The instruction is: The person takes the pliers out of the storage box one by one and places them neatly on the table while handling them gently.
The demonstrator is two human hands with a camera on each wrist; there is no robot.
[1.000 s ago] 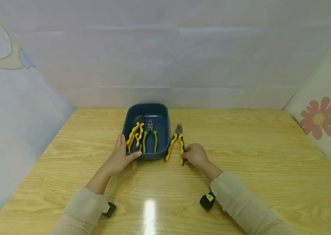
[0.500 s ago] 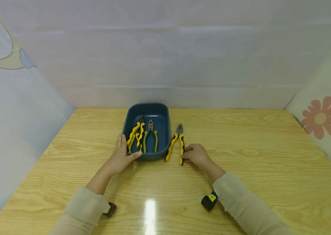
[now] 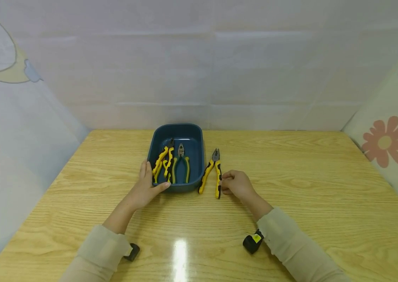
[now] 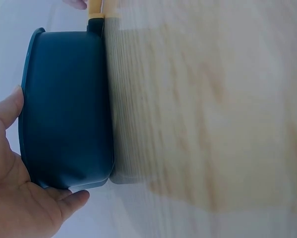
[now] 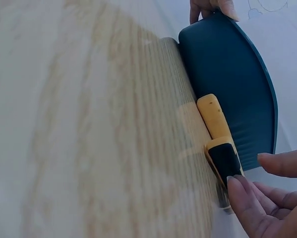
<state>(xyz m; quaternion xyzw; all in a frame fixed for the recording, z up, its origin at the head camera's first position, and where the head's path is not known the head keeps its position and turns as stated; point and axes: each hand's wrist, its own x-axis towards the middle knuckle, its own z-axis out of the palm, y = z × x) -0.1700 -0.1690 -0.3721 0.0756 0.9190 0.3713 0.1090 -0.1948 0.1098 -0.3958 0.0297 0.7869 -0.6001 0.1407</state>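
Yellow-and-black pliers (image 3: 218, 178) lie on the table with handles spread, close to the right side of a blue bin (image 3: 182, 188). Beside their right handle is my right hand (image 3: 238, 185); in the right wrist view a fingertip touches the handle (image 5: 223, 157), while another finger (image 5: 283, 163) stands away from it. My left hand (image 3: 143, 190) holds the bin's near left corner, thumb over the front rim and fingers along the left side. Inside the bin, green-and-yellow pliers (image 3: 180, 150) lie next to yellow-and-black pliers (image 3: 170, 163). More yellow handles (image 3: 157, 176) show partly beneath those.
The wooden table (image 3: 311, 176) extends to both sides and ends at a pale wall sheet (image 3: 255, 78) behind the bin. Black wrist devices, one at the left cuff (image 3: 133, 252) and one at the right cuff (image 3: 253, 242), hang below the sleeves.
My right hand has shifted slightly, its fingers loosening from the pliers' right handle to its outer edge. The left hand and the bin stay where they were.
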